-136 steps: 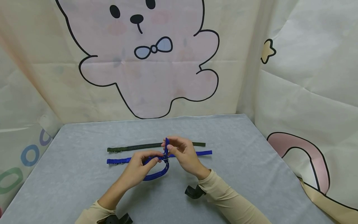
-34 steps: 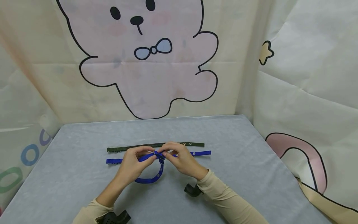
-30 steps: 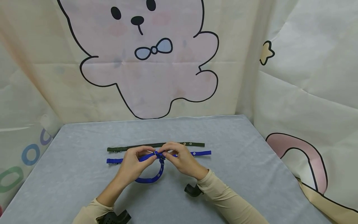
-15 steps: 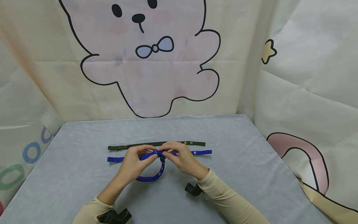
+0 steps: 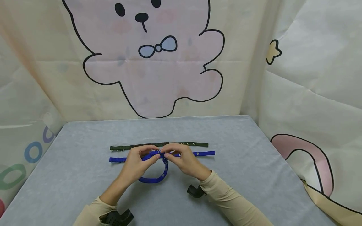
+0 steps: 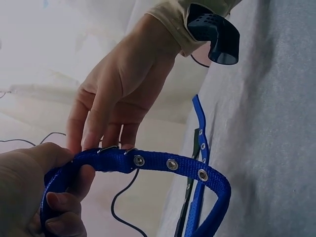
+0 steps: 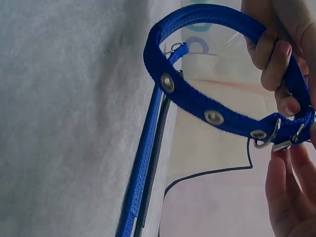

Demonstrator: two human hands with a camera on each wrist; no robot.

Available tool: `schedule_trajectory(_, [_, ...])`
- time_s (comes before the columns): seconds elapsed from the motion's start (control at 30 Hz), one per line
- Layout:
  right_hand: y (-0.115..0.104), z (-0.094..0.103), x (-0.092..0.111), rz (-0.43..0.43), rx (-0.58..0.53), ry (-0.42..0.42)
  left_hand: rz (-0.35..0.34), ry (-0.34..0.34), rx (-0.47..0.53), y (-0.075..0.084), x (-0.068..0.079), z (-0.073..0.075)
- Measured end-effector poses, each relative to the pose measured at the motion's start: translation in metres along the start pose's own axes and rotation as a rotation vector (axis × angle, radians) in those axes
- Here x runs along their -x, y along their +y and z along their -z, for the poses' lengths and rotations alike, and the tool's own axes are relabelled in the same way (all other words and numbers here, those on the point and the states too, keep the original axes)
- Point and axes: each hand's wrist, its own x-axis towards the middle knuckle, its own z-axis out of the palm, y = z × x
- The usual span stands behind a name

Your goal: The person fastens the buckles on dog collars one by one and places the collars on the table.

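Backdrop — fabric, cream, surrounding table on 3 sides; bearing lg. pink bear print at ctr., star & pink arch on R side.

Table, 1 — running under backdrop; wearing lt. grey cloth.

Sleeves, 2, beige — covering both forearms, coming in from bottom edge.

Flat blue strap, 1 — lying straight across table, passing behind both hands, mid-section partly hidden.

Dk. green strap, 1 — lying just beyond flat blue strap, roughly parallel, w/ small gap showing betw. them.

L hand, 1 — gripping blue collar, thumb & fingers curling round band.

R hand, 1 — pinching same collar betw. thumb & fingertips, approx. at buckle; fingertips nearly meeting those of L hand.

Blue collar, 1 — forming a loop, being held up above table, in front of flat blue strap; lower part hanging below hands, tilting toward wearer in head view.

Wrist units, blk., 2 — sitting at sleeve cuffs, 1 per wrist.

Buckle, metal, 1 — sitting on collar next to R fingertips; exact fastening not showing clearly.

Eyelets, metal — lining collar band, 3 showing in R wrist view; similar ones showing at R end of both flat straps.
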Motion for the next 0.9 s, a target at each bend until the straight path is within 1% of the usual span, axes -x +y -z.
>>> schedule_trajectory(0.1, [0.001,0.0,0.0,0.02,0.0,-0.025,-0.005,0.005,0.024,-0.001,0.0,0.0])
schedule_trajectory(0.17, [0.0,0.0,0.0,0.017,0.022,-0.05,0.0,0.012,0.045,-0.002,0.0,0.001])
schedule_trajectory(0.27, [0.0,0.002,0.0,-0.024,0.067,-0.113,0.024,0.037,0.091,-0.002,0.0,0.003])
schedule_trajectory(0.37, [0.002,0.004,0.0,-0.073,0.093,-0.183,0.05,0.07,0.158,0.0,-0.001,0.006])
schedule_trajectory(0.43, [0.004,0.005,-0.001,-0.094,0.096,-0.209,0.061,0.082,0.2,0.001,-0.003,0.009])
schedule_trajectory(0.47, [0.005,0.005,-0.001,-0.097,0.098,-0.21,0.061,0.081,0.203,0.002,-0.004,0.011])
schedule_trajectory(0.53, [0.006,0.008,-0.002,-0.096,0.101,-0.186,0.05,0.068,0.182,0.001,-0.005,0.015])
schedule_trajectory(0.63, [0.008,0.014,-0.004,-0.107,0.089,-0.128,0.018,0.023,0.129,0.0,-0.007,0.021])
schedule_trajectory(0.7, [0.01,0.019,-0.006,-0.118,0.071,-0.105,0.0,-0.01,0.087,-0.002,-0.007,0.026])
schedule_trajectory(0.77, [0.011,0.024,-0.007,-0.132,0.059,-0.099,0.001,-0.041,0.043,-0.003,-0.008,0.03])
schedule_trajectory(0.9, [0.011,0.032,-0.009,-0.146,0.051,-0.102,0.008,-0.079,-0.078,-0.002,-0.008,0.036])
